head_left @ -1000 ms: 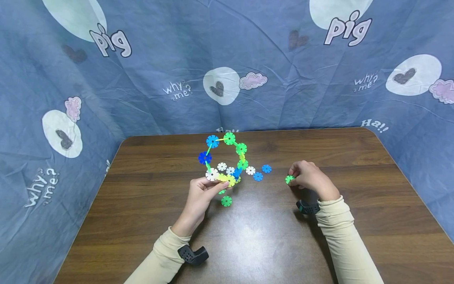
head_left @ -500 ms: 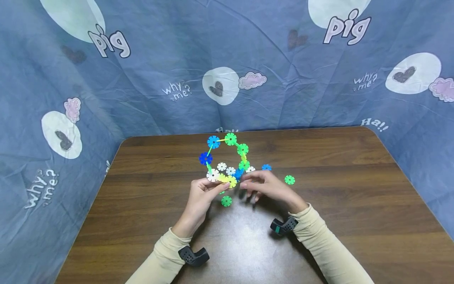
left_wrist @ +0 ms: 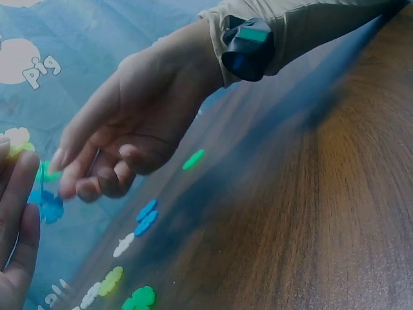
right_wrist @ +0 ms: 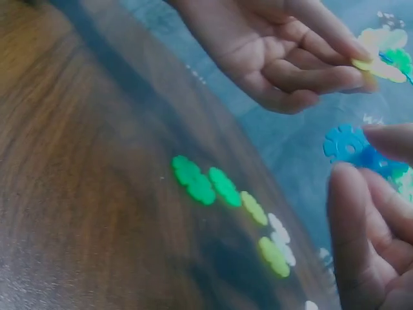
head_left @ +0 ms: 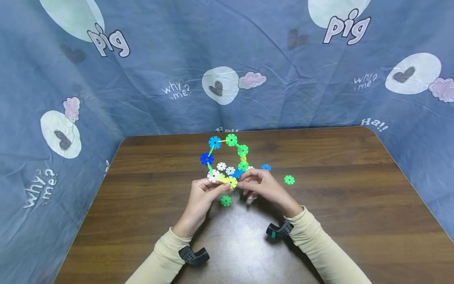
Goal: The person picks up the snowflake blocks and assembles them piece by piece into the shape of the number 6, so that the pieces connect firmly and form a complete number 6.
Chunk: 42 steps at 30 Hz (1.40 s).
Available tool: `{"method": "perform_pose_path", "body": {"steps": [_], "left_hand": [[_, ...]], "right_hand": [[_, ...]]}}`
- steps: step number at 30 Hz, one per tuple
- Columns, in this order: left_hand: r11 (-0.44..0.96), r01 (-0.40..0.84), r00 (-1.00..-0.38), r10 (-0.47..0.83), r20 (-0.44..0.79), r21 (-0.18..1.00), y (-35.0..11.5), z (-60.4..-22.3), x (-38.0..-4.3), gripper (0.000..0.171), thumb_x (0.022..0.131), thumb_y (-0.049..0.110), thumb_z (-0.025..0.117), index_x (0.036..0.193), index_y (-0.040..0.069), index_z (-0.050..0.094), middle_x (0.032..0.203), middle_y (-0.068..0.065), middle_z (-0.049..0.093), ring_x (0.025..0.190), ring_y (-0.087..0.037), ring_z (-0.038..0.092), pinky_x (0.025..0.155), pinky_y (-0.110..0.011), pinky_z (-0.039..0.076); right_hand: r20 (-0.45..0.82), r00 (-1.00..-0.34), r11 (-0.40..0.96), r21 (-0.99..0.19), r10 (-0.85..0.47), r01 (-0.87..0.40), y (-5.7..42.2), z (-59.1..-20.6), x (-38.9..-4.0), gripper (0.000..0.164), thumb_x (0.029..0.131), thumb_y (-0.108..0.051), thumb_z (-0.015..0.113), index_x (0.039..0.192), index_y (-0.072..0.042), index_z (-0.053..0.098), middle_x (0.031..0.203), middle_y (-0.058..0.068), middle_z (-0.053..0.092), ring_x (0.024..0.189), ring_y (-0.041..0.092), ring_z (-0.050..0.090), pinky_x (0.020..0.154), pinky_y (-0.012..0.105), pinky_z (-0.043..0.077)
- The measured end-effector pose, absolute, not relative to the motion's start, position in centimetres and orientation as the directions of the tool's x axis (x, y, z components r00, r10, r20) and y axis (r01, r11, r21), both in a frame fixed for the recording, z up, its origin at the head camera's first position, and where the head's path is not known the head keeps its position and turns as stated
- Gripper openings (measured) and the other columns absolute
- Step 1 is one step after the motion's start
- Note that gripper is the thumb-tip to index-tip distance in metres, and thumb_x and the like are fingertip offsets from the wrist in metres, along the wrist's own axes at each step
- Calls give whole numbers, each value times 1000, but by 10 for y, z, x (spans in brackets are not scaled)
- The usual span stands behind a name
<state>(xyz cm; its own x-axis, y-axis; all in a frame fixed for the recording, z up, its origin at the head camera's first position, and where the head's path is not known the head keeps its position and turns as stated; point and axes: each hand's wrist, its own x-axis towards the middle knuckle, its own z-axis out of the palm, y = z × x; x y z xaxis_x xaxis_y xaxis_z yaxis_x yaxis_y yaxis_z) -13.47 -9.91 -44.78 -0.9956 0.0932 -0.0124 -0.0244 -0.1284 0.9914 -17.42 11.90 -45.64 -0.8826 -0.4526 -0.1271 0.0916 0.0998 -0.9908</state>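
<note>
An open loop of linked plastic snowflake discs hangs above the table, with blue, green, white and yellow pieces. My left hand (head_left: 200,199) pinches the yellow disc (head_left: 232,182) at one end of the chain, thumb on its near side. At the other end is a blue disc (right_wrist: 345,143), held between the thumb and a finger of my right hand (head_left: 264,185). The two ends are close together but apart in the right wrist view. The right fingertips partly cover the blue disc in the head view.
Loose discs lie on the brown table (head_left: 142,221): a green disc (head_left: 289,180) at right, a blue disc (head_left: 266,167), white discs behind the loop, and a green disc (head_left: 226,201) nearer. A printed blue cloth (head_left: 142,79) stands behind the table's far edge.
My right hand has left the green disc on the right, which stays on the table, and moved left to the chain's blue end. The left hand and loop have barely shifted.
</note>
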Motion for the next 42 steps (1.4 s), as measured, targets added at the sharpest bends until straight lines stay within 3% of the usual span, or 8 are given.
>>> {"method": "perform_pose_path", "body": {"steps": [7,15,24,32,35,42], "left_hand": [[-141,-16,-994,106,-1,990,-99,-449,-134,21,90,0,76,106,-13,72,84,4,80,83,-15,79,84,-33,64],[-93,-2,-997,82,6,996,-100,-451,-136,24,89,-1,77,107,-16,71,83,7,80,82,-12,78,85,-36,64],[-72,-49,-997,61,-45,996,-101,-454,-138,25,88,0,78,107,-14,72,83,6,80,82,-11,78,88,-36,63],[-73,-65,-993,98,-58,995,-101,-456,-138,26,90,3,78,109,-13,72,87,-3,81,84,-22,79,82,-32,63],[-78,-60,-991,123,-50,995,-101,-458,-138,27,90,3,78,109,-15,71,88,-7,81,85,-25,80,81,-32,63],[-68,-63,-987,149,-52,996,-101,-459,-138,26,90,4,78,108,-13,72,84,0,81,84,-21,79,79,-30,63]], "right_hand": [[-142,-870,97,-989,-472,109,116,-458,-172,30,99,-12,68,119,9,61,100,32,70,71,16,69,60,31,63],[-54,-907,58,-998,-418,33,124,-454,-175,23,100,-13,66,109,8,66,78,10,70,68,17,68,60,37,63],[-24,-917,80,-997,-399,-9,126,-447,-175,23,100,-13,67,109,8,67,88,31,69,70,15,69,62,41,64],[5,-919,98,-994,-395,-48,126,-445,-174,21,100,-11,67,107,9,68,89,34,69,70,16,70,65,51,64],[25,-922,89,-994,-386,-64,127,-445,-175,19,100,-10,66,106,9,68,87,29,71,69,15,70,65,51,64],[66,-938,60,-994,-340,-91,131,-443,-177,19,99,-7,65,109,10,67,84,-4,74,69,14,70,62,39,64]]}}
